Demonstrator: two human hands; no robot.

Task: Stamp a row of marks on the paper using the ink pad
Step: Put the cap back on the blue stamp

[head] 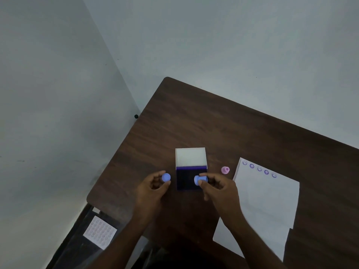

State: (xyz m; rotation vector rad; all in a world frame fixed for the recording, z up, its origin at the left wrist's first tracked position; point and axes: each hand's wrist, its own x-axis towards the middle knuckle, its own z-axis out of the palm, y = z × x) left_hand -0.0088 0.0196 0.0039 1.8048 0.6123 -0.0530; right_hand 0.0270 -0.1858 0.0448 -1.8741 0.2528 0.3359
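Note:
An open ink pad (186,178) with a dark purple pad and a raised white lid (190,157) lies mid-table. My right hand (219,188) pinches a small blue stamp (201,179) on its side over the pad's right part. My left hand (153,186) holds a round blue cap (166,177) just left of the pad. To the right lies a white paper (268,200) with a row of several purple smiley marks (259,169) along its top edge.
A pink stamp (225,170) stands between the ink pad and the paper. The dark wooden table (213,123) has its corner at the far left; grey walls lie behind it. A white sheet with rows of faint marks (100,232) lies below the table's left edge.

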